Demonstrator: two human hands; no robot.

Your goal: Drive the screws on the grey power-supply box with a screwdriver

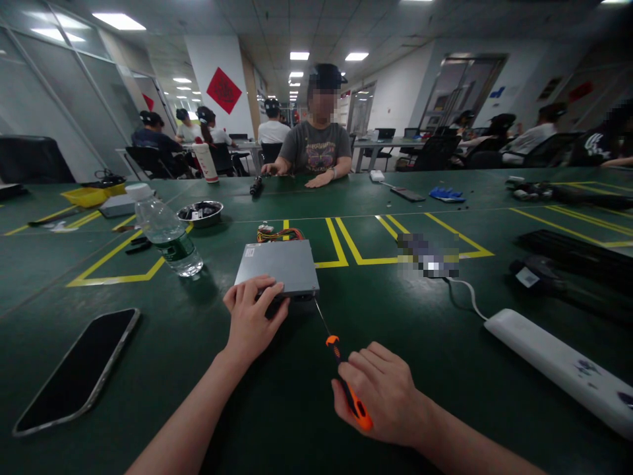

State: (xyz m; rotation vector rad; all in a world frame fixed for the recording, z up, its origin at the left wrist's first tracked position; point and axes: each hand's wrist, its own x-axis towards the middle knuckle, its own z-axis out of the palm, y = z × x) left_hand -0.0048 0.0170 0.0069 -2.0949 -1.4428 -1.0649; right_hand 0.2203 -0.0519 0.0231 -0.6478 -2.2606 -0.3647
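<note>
A grey metal box point(279, 260) with a bundle of coloured wires point(291, 234) at its far side lies on the green table. My left hand point(257, 313) grips the box's near left corner, fingers on top and thumb at the front face. In my right hand point(378, 392) is an orange and black screwdriver point(336, 349), held with the fingers wrapped round its handle. The screwdriver's shaft points up and left, and its tip meets the front face of the box near the right corner.
Left of the box stand a water bottle point(171, 234) and a metal bowl point(200, 212); a phone point(79, 369) lies nearer. On the right are a white power bank point(554, 366) with a cable and black parts point(568, 277). Across the table sits a person point(316, 148).
</note>
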